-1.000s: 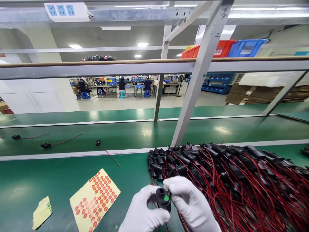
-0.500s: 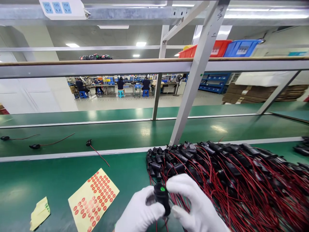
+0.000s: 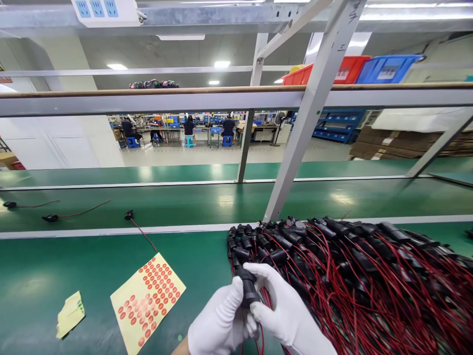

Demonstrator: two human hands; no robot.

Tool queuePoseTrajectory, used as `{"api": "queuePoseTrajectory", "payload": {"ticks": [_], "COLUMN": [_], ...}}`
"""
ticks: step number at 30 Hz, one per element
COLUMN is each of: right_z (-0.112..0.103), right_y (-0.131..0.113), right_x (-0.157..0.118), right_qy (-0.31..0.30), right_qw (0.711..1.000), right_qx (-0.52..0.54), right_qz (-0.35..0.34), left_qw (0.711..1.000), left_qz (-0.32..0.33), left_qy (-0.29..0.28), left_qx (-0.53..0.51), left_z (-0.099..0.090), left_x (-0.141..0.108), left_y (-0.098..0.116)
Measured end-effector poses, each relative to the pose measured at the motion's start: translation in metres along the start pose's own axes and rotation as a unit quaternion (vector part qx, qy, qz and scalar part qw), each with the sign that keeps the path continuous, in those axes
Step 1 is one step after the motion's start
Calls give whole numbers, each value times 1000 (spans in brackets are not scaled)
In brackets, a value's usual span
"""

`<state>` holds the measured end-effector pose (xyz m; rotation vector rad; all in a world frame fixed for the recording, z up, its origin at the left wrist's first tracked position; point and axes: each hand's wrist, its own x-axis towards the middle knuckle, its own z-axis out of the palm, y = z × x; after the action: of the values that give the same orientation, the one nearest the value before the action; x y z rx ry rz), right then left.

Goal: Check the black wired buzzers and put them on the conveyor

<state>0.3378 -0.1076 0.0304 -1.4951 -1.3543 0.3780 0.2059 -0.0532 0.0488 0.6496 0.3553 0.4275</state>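
One paper scrap (image 3: 70,314) at far left, then a sticker sheet (image 3: 148,301), then open bench (image 3: 199,266) back to the white strip (image 3: 166,230). Next, clamps a black part (image 3: 247,288) in fingers of the left hand (image 3: 219,315); now also closes fingers of the right hand (image 3: 284,309) on it, green dot turned from sight, so likely steadies it from both sides. Has little room rightward, beside piled red-wired parts (image 3: 332,241).

On the desk (image 3: 177,276), a sticker sheet (image 3: 148,301) is placed between a paper scrap (image 3: 71,315), left, and a heap of wired fittings (image 3: 347,271), right; beyond the far edge (image 3: 185,229), three loose fittings (image 3: 50,217) are spaced.
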Motion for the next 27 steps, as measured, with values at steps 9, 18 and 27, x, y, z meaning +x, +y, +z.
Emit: {"api": "queuePoseTrajectory", "payload": {"ticks": [9, 18, 27], "right_z": [-8, -25, -42], "right_y": [0, 15, 63], "right_x": [0, 5, 8], "right_qy": [-8, -44, -51], "right_qw": [987, 988, 996], "right_qx": [24, 26, -25], "right_qz": [-159, -147, -64], "left_qw": [883, 650, 782], "left_qz": [225, 350, 332], "left_qy": [154, 170, 215], "left_qx": [382, 653, 483], "left_z": [2, -18, -16], "left_x": [-16, -19, 66], "left_y": [22, 21, 126]}}
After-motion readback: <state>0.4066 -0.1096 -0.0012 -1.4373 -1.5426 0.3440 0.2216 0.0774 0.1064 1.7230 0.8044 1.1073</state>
